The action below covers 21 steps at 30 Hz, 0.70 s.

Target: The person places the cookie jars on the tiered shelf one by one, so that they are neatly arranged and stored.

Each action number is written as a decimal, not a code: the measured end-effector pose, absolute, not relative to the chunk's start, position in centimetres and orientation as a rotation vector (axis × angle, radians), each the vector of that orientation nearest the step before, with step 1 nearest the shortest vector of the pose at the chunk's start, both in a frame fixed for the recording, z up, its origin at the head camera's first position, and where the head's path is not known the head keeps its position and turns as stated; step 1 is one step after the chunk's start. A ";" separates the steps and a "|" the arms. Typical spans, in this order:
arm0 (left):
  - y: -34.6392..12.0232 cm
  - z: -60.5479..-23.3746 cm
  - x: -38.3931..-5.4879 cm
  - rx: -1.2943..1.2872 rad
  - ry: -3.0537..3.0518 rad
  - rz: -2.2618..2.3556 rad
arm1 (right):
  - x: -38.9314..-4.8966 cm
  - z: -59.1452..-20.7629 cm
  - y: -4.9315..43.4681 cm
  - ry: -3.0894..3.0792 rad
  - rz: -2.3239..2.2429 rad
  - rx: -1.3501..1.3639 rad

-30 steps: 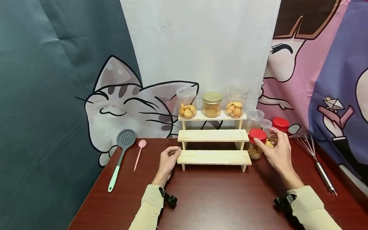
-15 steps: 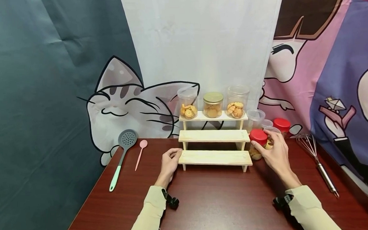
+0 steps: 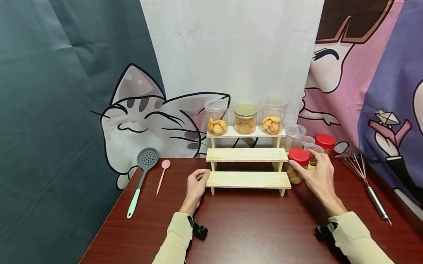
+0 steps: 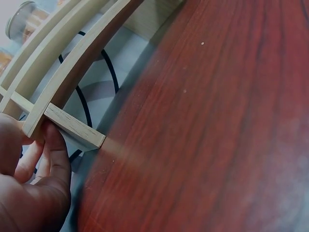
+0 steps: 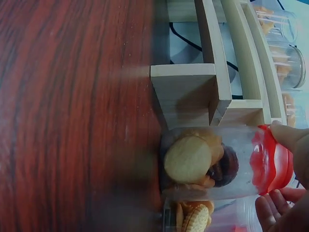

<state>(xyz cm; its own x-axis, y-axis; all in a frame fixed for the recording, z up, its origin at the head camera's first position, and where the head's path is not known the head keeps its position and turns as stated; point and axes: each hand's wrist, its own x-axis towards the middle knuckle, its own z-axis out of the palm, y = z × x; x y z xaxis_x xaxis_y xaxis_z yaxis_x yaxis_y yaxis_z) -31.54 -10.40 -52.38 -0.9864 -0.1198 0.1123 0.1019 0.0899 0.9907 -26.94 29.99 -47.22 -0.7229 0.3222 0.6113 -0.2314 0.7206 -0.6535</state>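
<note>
My left hand point(image 3: 194, 188) holds the left end of the lowest step of a three-tier wooden display stand point(image 3: 249, 178). In the left wrist view its thumb is above the step's corner and its fingers point(image 4: 57, 157) are beneath it. My right hand point(image 3: 319, 178) pinches the red lid point(image 3: 298, 155) of a clear cookie jar beside the stand's right end. In the right wrist view this upright jar point(image 5: 241, 145) contains a pale round cookie and darker pieces, with the thumb on one side of the lid and fingers on the other.
Cookies fill three jars on the top step, the middle one gold-lidded point(image 3: 245, 111). More clear containers point(image 3: 294, 133) and another red-lidded jar point(image 3: 325, 141) crowd behind my right hand. A whisk point(image 3: 374, 197) lies at right; a slotted turner point(image 3: 140, 186) and pink spoon point(image 3: 163, 172) lie at left.
The right hand's thumb and fingers have drawn in closer around the red lid. My left hand stays at the stand's lowest step, and the head view shifts slightly.
</note>
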 end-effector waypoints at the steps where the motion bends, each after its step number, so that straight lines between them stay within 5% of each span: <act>1: -10.4 -52.4 -31.6 0.018 -2.191 -2.020 | -26.9 -47.2 30.0 -2.190 0.958 -0.074; 21: -10.7 -52.3 -31.8 -0.045 -2.192 -2.034 | -25.5 -43.6 29.9 -2.116 1.065 -0.223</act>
<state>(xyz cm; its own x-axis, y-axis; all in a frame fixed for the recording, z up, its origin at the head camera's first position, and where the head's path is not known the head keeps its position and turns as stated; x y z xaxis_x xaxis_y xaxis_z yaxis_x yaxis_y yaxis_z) -31.75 -10.70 -52.32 -0.9881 -0.0804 0.1310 0.1246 0.0797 0.9890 -25.52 29.90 -43.57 -0.7084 0.4526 0.5416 -0.1651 0.6398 -0.7506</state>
